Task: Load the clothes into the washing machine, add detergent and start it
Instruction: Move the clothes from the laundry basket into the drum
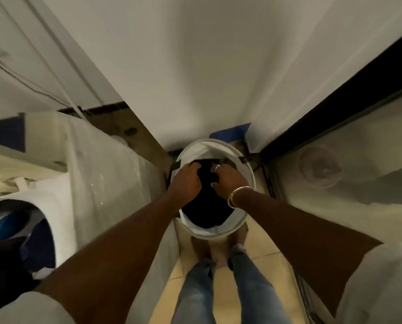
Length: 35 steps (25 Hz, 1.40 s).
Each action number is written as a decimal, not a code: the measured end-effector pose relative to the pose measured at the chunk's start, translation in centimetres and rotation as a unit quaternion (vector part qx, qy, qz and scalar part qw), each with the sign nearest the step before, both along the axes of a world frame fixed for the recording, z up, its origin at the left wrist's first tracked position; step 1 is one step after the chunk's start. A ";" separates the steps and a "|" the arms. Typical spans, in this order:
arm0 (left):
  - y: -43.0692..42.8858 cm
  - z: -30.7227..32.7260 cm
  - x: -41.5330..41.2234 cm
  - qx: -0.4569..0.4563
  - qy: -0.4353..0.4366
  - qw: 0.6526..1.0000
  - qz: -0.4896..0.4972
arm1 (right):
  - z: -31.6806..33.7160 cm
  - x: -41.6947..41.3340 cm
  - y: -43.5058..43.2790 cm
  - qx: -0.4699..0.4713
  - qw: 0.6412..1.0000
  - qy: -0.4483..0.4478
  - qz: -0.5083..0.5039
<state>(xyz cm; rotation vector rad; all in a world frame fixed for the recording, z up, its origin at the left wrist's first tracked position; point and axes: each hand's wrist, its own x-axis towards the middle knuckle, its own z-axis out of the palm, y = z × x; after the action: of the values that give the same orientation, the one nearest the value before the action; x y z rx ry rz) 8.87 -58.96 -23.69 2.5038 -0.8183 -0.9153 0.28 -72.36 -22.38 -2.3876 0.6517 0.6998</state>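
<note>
While the washing machine (20,230) stands open at the left, both hands, left hand (187,181) and right hand (229,181), close on dark clothes (204,206) in the white hamper (250,183); loading is underway, and next they must lift the bundle across.

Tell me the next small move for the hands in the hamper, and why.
Probably close both hands on the dark clothes and lift them out. The left hand and right hand are already down inside the white hamper, fingers curled on the fabric, and the washing machine stands open to the left.
</note>
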 end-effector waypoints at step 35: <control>-0.3 -15.3 4.6 0.163 0.000 0.961 -0.225 | -16.9 0.2 1.9 -0.002 0.996 0.085 -0.036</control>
<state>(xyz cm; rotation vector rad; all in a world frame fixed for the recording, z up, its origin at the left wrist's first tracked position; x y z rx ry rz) 13.45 -59.30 -39.02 2.6349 -1.3739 -1.2869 0.49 -70.47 -39.28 -2.3132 0.8059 0.8767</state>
